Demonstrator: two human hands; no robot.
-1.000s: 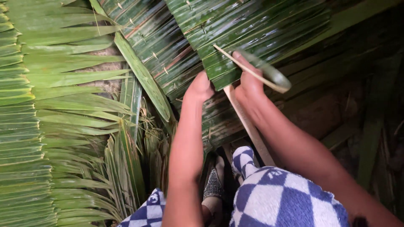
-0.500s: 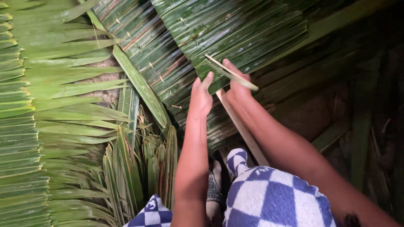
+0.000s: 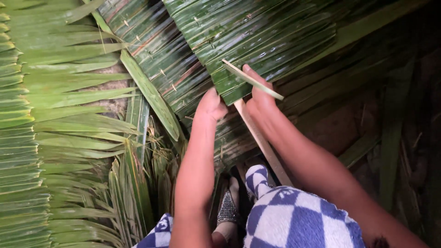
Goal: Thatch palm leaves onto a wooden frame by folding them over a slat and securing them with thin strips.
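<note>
— Where does the thin pale sliver (image 3: pixel 252 79) lie against the right hand (image 3: pixel 261 98)?

— It crosses just above that hand, slanting from upper left to lower right over the lower edge of the stitched palm-leaf panel (image 3: pixel 257 41). The thumb reaches up behind it and the grip is closed on it near its middle, so both ends stick out free.

— And the left hand (image 3: pixel 210 106)?

— Just left of the sliver's upper end, pressed onto the same panel's lower edge. Its fingers are tucked under or into the leaf, so I cannot tell how far that grip is open or whether it has hold of anything.

— What else lies near the sliver?

— A pale flat leaf rib (image 3: pixel 262 142) runs from just below the right hand down toward the blue-and-white checked cloth (image 3: pixel 294 220) over the person's lap. Left of the sliver, beyond the left hand, a single folded green leaflet (image 3: pixel 149 94) slants across a second stitched panel. Far left of it lie loose green palm fronds (image 3: pixel 55 105). A sequinned sandal (image 3: pixel 227 211) shows below, between the forearms.
</note>
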